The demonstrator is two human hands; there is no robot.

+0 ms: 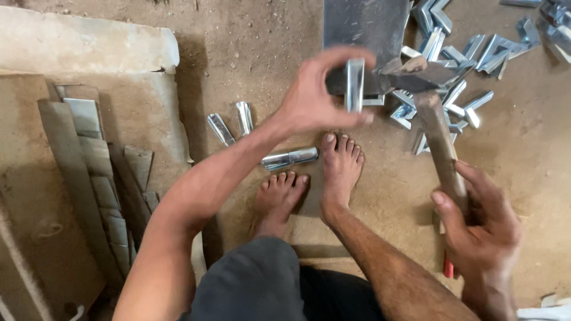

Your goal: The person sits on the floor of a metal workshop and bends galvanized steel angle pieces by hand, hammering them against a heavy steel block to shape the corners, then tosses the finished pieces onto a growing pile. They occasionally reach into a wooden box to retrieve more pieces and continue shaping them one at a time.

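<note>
My left hand (315,98) pinches a short shiny metal channel piece (354,84), holding it upright against a dark steel block (364,30). My right hand (479,223) grips the wooden handle of a hammer (437,134). The hammer's dark head lies just right of the channel piece, close to it or touching it. My two bare feet (315,178) rest on the dirt floor below the block.
A heap of bent shiny metal brackets (470,53) lies at the upper right. Three flattened metal tubes (289,157) lie left of my feet. Cardboard and flat strips (95,172) are stacked at the left.
</note>
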